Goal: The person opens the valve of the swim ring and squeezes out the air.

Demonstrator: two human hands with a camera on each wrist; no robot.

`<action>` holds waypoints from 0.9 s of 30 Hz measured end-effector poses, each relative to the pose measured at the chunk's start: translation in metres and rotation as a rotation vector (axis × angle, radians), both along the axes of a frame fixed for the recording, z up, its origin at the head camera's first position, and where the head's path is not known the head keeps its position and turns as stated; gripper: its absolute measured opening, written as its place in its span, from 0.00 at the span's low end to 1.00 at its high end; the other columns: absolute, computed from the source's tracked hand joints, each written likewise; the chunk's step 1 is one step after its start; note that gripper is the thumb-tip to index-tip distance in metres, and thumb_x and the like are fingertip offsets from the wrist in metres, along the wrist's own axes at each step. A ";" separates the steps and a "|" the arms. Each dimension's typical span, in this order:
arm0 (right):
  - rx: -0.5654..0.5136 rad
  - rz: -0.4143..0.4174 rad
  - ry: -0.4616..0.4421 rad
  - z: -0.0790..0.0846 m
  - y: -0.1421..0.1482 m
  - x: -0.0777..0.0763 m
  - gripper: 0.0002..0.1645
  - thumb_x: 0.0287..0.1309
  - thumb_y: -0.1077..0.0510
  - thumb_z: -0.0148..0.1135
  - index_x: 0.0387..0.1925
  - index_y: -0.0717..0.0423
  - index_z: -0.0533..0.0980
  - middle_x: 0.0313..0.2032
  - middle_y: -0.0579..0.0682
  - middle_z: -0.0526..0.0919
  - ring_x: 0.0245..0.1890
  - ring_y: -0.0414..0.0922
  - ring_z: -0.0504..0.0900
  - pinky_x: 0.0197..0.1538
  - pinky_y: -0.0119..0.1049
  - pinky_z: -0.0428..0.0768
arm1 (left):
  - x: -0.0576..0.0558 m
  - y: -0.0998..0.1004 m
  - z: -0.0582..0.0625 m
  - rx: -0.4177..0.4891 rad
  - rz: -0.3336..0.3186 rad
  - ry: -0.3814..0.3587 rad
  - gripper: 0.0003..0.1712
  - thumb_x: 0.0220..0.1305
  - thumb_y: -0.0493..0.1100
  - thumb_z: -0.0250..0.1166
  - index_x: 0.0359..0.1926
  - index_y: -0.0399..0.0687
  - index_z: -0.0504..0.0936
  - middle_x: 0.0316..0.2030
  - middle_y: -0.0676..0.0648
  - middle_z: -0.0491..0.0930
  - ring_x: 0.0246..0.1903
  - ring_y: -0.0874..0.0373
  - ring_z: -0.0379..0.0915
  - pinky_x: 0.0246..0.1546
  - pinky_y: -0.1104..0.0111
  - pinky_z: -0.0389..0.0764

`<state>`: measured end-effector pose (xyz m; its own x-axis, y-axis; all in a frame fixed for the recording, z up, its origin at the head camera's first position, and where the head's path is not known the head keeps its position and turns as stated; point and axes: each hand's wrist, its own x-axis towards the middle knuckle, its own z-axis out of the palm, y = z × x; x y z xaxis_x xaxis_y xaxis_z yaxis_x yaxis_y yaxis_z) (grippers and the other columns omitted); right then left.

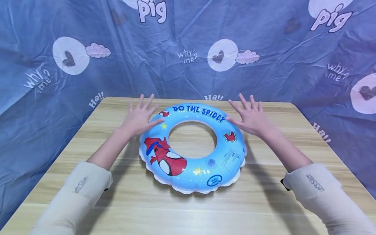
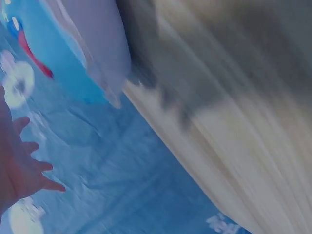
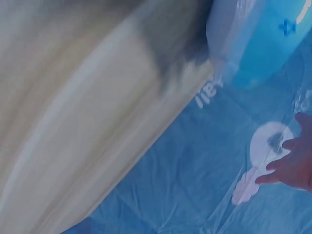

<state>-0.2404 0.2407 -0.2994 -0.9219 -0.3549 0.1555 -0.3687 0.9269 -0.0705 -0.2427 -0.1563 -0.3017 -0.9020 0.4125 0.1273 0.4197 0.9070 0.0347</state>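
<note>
A blue inflatable swim ring [image 1: 155, 130] lies flat on the wooden table, printed with a red cartoon figure and the words "DO THE SPIDEY". Its scalloped rim and underside are whitish. My left hand [image 1: 140, 118], fingers spread, is at the ring's far left side, the thumb overlapping it in the head view. On the far right, my right hand [image 1: 252, 117] is spread the same way, thumb tip over the lettering's end. Neither hand holds anything. Both wrist views show the ring's side [image 2: 73, 63] close by, with the spread fingers off at the frame's edge.
The light wooden table [image 1: 123, 209] has its far edge just beyond the hands. Behind it and along both sides hangs a blue printed cloth [image 1: 182, 75]. A clear valve [image 1: 211, 163] sits on the ring's near right part. Arm shadows fall across the tabletop.
</note>
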 end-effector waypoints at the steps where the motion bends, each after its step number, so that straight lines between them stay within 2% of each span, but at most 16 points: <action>1: 0.001 0.023 0.000 -0.004 -0.002 0.002 0.44 0.59 0.29 0.41 0.71 0.44 0.50 0.70 0.60 0.38 0.64 0.68 0.31 0.58 0.67 0.34 | 0.007 0.005 -0.002 0.002 -0.037 -0.001 0.43 0.60 0.72 0.42 0.71 0.58 0.51 0.71 0.43 0.36 0.66 0.40 0.22 0.56 0.38 0.26; 4: 0.002 0.114 0.000 -0.018 -0.008 0.010 0.43 0.59 0.31 0.46 0.70 0.46 0.54 0.70 0.59 0.42 0.65 0.67 0.34 0.59 0.66 0.38 | 0.033 0.020 -0.010 0.019 -0.182 -0.005 0.41 0.61 0.70 0.46 0.70 0.57 0.54 0.71 0.44 0.40 0.67 0.43 0.24 0.58 0.39 0.30; 9: 0.002 0.233 -0.048 -0.040 -0.013 0.019 0.41 0.58 0.32 0.49 0.69 0.44 0.57 0.70 0.57 0.44 0.67 0.63 0.36 0.61 0.62 0.40 | 0.076 0.039 -0.028 0.068 -0.455 -0.103 0.40 0.61 0.68 0.47 0.69 0.56 0.57 0.70 0.46 0.43 0.68 0.46 0.30 0.60 0.42 0.34; 11: -0.019 0.241 -0.078 -0.045 -0.012 0.021 0.40 0.58 0.33 0.49 0.68 0.43 0.58 0.70 0.55 0.44 0.67 0.61 0.36 0.63 0.60 0.39 | 0.086 0.042 -0.035 0.046 -0.515 -0.140 0.41 0.61 0.71 0.44 0.69 0.57 0.57 0.70 0.47 0.44 0.68 0.46 0.32 0.61 0.43 0.35; 13: -0.044 0.237 -0.108 -0.048 -0.011 0.021 0.39 0.59 0.33 0.48 0.68 0.44 0.59 0.70 0.55 0.43 0.67 0.60 0.35 0.63 0.58 0.39 | 0.091 0.044 -0.041 0.016 -0.540 -0.157 0.42 0.60 0.73 0.40 0.69 0.59 0.57 0.70 0.47 0.46 0.68 0.47 0.34 0.61 0.44 0.35; 15: -0.070 0.222 -0.121 -0.050 -0.010 0.021 0.38 0.60 0.34 0.48 0.67 0.44 0.61 0.70 0.54 0.44 0.68 0.59 0.36 0.63 0.58 0.40 | 0.091 0.044 -0.046 -0.012 -0.553 -0.146 0.42 0.60 0.74 0.38 0.69 0.59 0.58 0.70 0.47 0.48 0.68 0.47 0.35 0.62 0.46 0.36; 18: -0.105 0.194 -0.135 -0.050 -0.010 0.022 0.37 0.60 0.35 0.48 0.66 0.46 0.62 0.70 0.56 0.44 0.67 0.61 0.38 0.62 0.60 0.43 | 0.082 0.040 -0.050 -0.024 -0.580 -0.084 0.42 0.60 0.73 0.39 0.68 0.57 0.61 0.68 0.45 0.52 0.67 0.47 0.40 0.63 0.47 0.37; 22: -0.132 0.096 -0.158 -0.050 -0.014 0.022 0.38 0.60 0.33 0.46 0.67 0.48 0.61 0.70 0.57 0.43 0.67 0.62 0.37 0.62 0.61 0.43 | 0.062 0.031 -0.052 -0.026 -0.582 -0.014 0.42 0.61 0.73 0.38 0.66 0.54 0.64 0.66 0.42 0.57 0.67 0.45 0.43 0.63 0.49 0.38; 24: -0.138 0.029 -0.179 -0.050 -0.016 0.023 0.39 0.60 0.32 0.44 0.67 0.48 0.60 0.70 0.57 0.42 0.67 0.63 0.35 0.61 0.62 0.42 | 0.051 0.025 -0.054 -0.012 -0.559 -0.013 0.43 0.60 0.73 0.36 0.66 0.53 0.65 0.66 0.41 0.57 0.67 0.45 0.42 0.63 0.50 0.38; 27: -0.144 -0.043 -0.189 -0.051 -0.021 0.026 0.39 0.62 0.33 0.43 0.67 0.50 0.60 0.70 0.59 0.40 0.66 0.65 0.33 0.61 0.64 0.41 | 0.036 0.018 -0.055 0.017 -0.531 -0.035 0.39 0.62 0.69 0.44 0.66 0.51 0.65 0.66 0.40 0.56 0.67 0.44 0.40 0.64 0.52 0.38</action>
<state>-0.2147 0.2200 -0.3503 -0.9532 -0.3014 0.0252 -0.2970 0.9167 -0.2672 -0.2070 -0.1385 -0.3571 -0.5730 0.8119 0.1115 0.8195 0.5688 0.0697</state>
